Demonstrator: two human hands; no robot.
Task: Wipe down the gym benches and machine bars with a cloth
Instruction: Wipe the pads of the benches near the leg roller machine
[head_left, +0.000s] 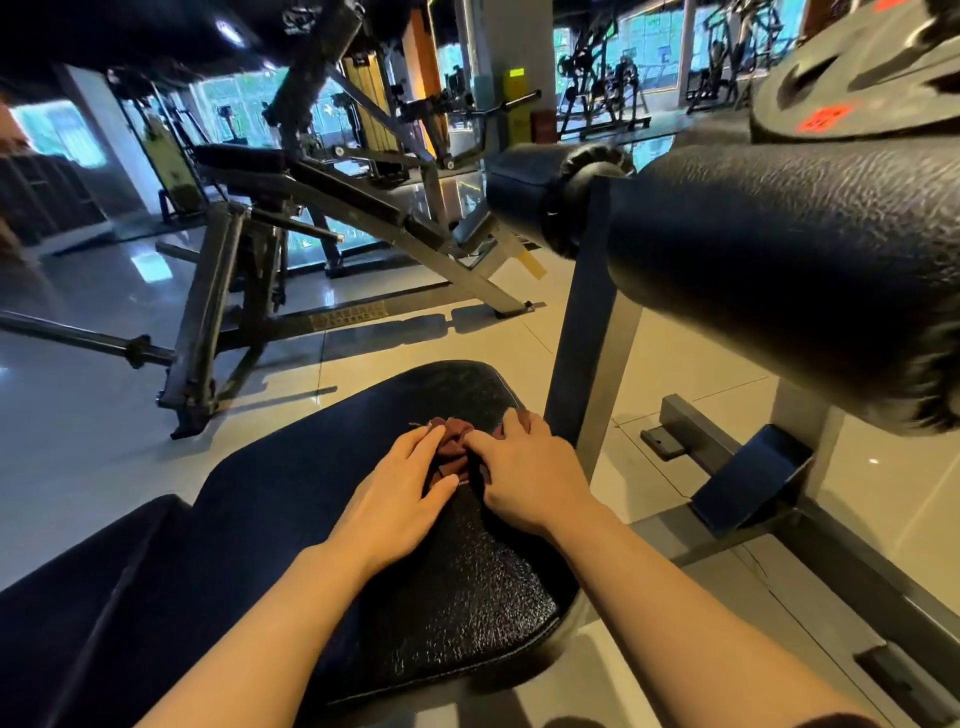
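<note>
Bench-wipe step: brown cloth (451, 446) sits bunched on the black bench (311, 447) pad near its far end, left hand (400, 488) flat-fingered against it, right hand (524, 467) with fingers curled, pinching it. Next probably spread or refold it, then wipe the pad; roller pad (779, 249) on the right looks undone.

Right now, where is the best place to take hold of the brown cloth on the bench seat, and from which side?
Probably the bunched ridge of the brown cloth, taken from above. It lies crumpled on the bench seat between the left hand and right hand, and its folds stand up there. The flat edges are under the fingers, so they are harder to pinch.
</note>
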